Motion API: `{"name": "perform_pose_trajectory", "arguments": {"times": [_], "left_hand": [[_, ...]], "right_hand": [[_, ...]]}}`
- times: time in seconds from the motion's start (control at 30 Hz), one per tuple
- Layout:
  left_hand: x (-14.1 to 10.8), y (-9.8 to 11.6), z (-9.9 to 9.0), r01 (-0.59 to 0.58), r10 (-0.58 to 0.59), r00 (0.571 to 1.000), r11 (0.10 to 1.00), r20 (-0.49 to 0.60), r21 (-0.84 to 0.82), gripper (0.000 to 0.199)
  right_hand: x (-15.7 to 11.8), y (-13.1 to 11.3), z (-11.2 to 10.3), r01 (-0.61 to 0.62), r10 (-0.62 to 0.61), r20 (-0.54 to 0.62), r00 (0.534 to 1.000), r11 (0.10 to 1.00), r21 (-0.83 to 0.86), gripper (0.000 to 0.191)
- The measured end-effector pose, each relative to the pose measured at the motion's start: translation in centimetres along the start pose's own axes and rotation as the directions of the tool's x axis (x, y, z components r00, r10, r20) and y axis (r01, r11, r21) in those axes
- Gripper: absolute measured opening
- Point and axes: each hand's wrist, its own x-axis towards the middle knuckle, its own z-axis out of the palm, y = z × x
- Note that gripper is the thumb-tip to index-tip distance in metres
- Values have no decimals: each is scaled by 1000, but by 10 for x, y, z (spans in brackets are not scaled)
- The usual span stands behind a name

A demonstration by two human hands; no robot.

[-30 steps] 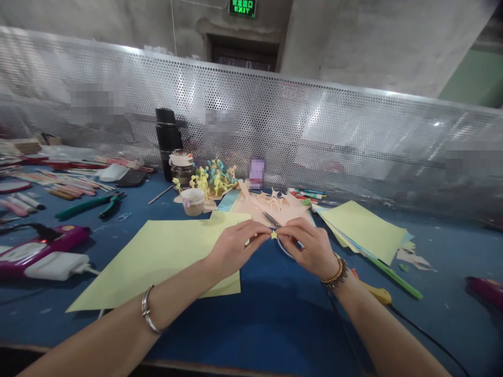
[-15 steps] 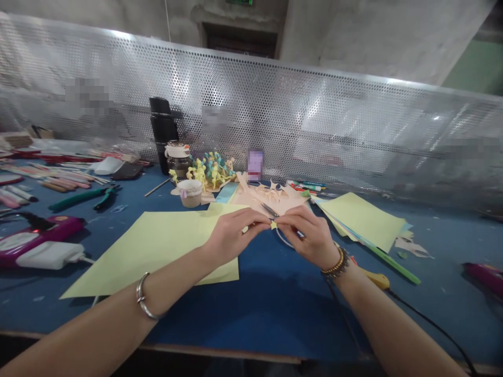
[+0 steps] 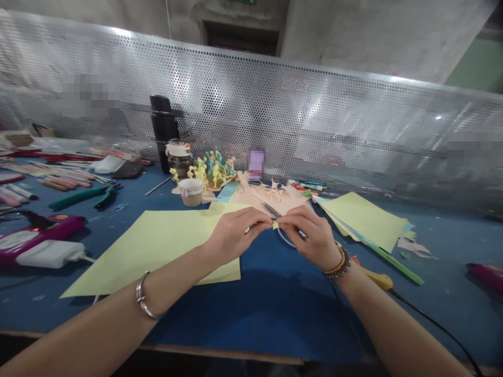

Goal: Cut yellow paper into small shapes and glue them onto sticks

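Observation:
My left hand (image 3: 239,230) and my right hand (image 3: 308,230) meet over the middle of the table, fingertips pinched together. Between them is a tiny pale-yellow star (image 3: 275,225), apparently of paper, held from both sides. Scissors (image 3: 271,210) show their blades just beyond my right fingers, and a pale handle loop appears below; whether that hand also holds them I cannot tell. Under my left wrist lies a large yellow paper sheet (image 3: 157,241). Peach paper (image 3: 255,193) with cut-out scraps lies behind the hands.
A small cup (image 3: 192,192), a lidded jar (image 3: 178,159), a black flask (image 3: 162,131) and yellow and teal paper pieces (image 3: 212,170) stand at the back. Green pliers (image 3: 82,198) and a purple power strip (image 3: 58,230) lie left. Rightward are stacked sheets (image 3: 357,217) and a yellow-handled corded tool (image 3: 377,279).
Both hands keep their pinch on the small star, with hardly any movement. The whole view has shifted very slightly.

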Motion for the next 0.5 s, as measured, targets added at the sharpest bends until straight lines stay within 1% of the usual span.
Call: {"name": "perform_pose_trajectory", "arguments": {"times": [0.23, 0.37, 0.5], "left_hand": [[1, 1, 0, -24, 25, 998, 1000, -58, 18, 6], [1, 1, 0, -23, 25, 998, 999, -54, 26, 6], [0, 0, 0, 0, 1, 999, 1000, -34, 21, 7]], "right_hand": [[0, 0, 0, -16, 16, -28, 999, 999, 30, 10], [0, 0, 1, -35, 39, -45, 998, 997, 71, 12], [0, -2, 1, -48, 55, -52, 997, 992, 117, 13]]}}
